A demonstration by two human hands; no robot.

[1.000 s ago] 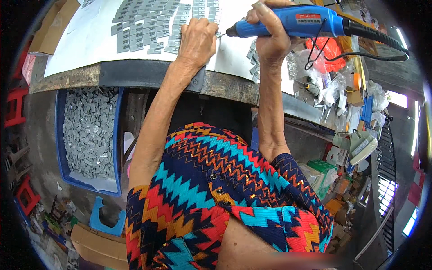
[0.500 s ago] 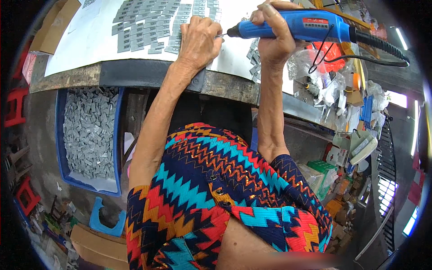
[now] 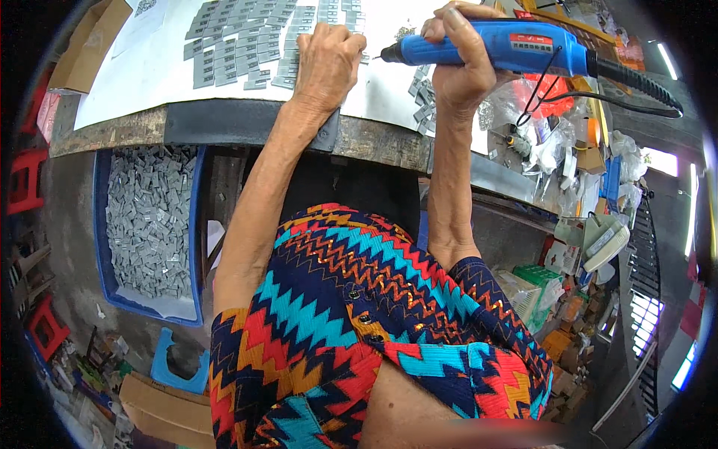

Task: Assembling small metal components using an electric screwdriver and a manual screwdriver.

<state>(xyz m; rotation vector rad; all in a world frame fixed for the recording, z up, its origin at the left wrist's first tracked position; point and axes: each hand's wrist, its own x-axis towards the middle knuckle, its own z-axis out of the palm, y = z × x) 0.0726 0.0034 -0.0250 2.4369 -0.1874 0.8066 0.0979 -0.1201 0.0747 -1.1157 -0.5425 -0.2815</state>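
Observation:
My right hand (image 3: 465,63) is wrapped round a blue electric screwdriver (image 3: 516,46), held sideways with its black nose and thin bit to the left. The bit ends a short way from the fingertips of my left hand (image 3: 329,66). That hand is closed, its fingers bent down over the white sheet (image 3: 161,71) on the bench. What it pinches is mostly hidden by the fingers. Left of it, flat grey pieces (image 3: 239,41) with small dark slots lie in close rows. More loose grey pieces (image 3: 424,97) are scattered under the screwdriver, beside my right wrist.
A blue bin (image 3: 197,247) full of small grey parts stands below the bench edge (image 3: 381,142) at left. An open cardboard box (image 3: 93,45) sits on the bench's far left. Plastic bags (image 3: 550,150) and clutter lie at right. The screwdriver's black cable (image 3: 632,75) trails right.
The screwdriver has shifted slightly right and down, and its bit has drawn away from my left fingertips. My left hand has moved only slightly and stays closed.

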